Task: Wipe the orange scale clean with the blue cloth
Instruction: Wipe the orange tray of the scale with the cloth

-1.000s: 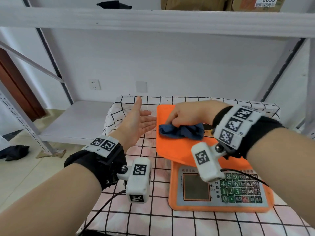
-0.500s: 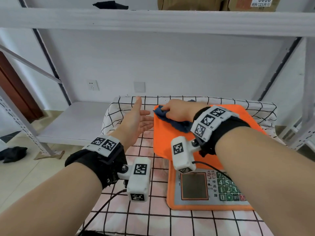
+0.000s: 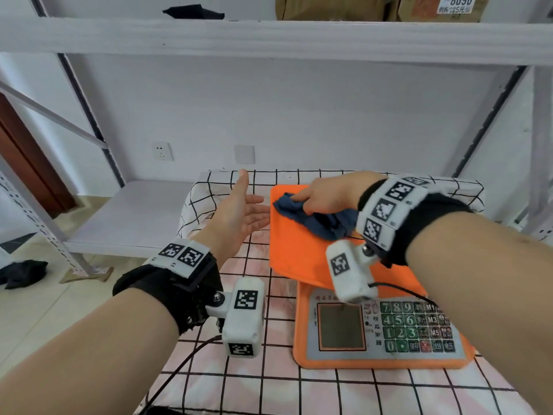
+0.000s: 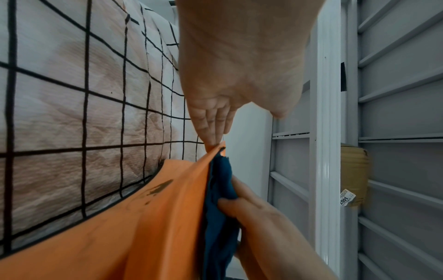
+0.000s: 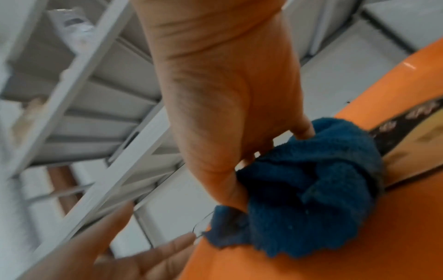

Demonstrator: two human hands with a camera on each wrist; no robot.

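The orange scale (image 3: 299, 253) stands on a checked tablecloth, its keypad panel (image 3: 413, 327) facing me. My right hand (image 3: 323, 194) grips a bunched blue cloth (image 3: 326, 224) and presses it on the far left corner of the scale's platform. The right wrist view shows the cloth (image 5: 311, 189) under that hand's fingers (image 5: 302, 128) on the orange platform (image 5: 311, 265). My left hand (image 3: 245, 212) is open with its palm turned right and fingers straight, holding nothing. Its fingertips (image 4: 213, 140) meet the platform's left edge (image 4: 210, 153) beside the cloth (image 4: 220, 199).
The tablecloth (image 3: 239, 381) covers a small table in a grey metal shelving unit. A grey lower shelf (image 3: 125, 217) lies to the left, and an upper shelf board (image 3: 269, 37) carries cardboard boxes (image 3: 329, 7). A dark rag (image 3: 24, 272) lies on the floor at left.
My right hand has slid the blue cloth from the platform's near-middle to its far left corner. The left hand has stayed open beside the platform's left edge.
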